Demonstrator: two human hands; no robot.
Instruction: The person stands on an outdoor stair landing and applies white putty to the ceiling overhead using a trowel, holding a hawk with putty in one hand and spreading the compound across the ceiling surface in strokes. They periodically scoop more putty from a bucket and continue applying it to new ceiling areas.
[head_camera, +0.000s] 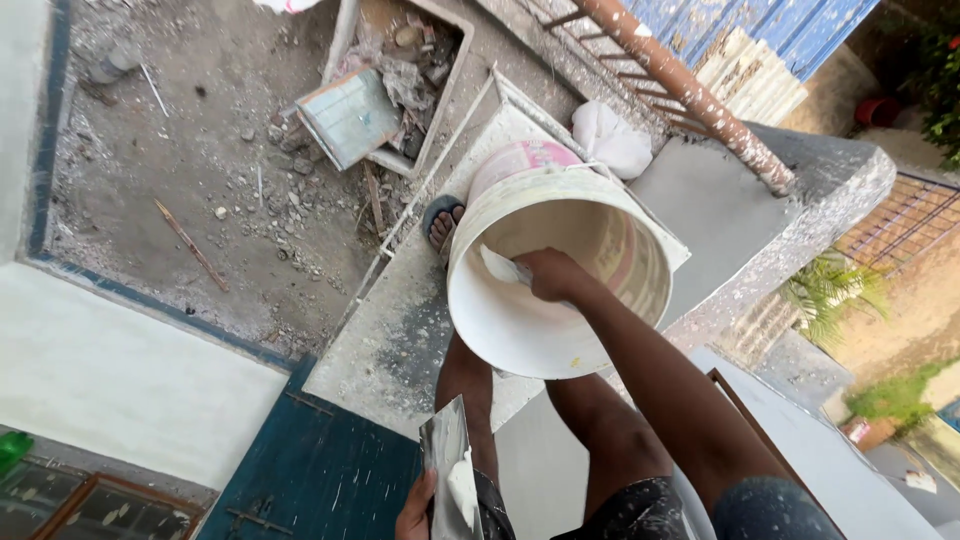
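At centre frame the right hand (548, 275) reaches into a white plastic bucket (560, 280), fingers closed around a putty blade (503, 268) smeared with white paste. The bucket sits tilted toward the camera on a concrete ledge (390, 340), just above the person's knees. At the bottom centre the left hand (415, 510) grips a flat metal trowel (447, 470) from below, blade pointing up, a dab of white paste on it. A sandalled foot (441, 222) shows just left of the bucket. A white sack (610, 138) lies on the ledge behind it. Rubble covers the ground (200, 180) at upper left.
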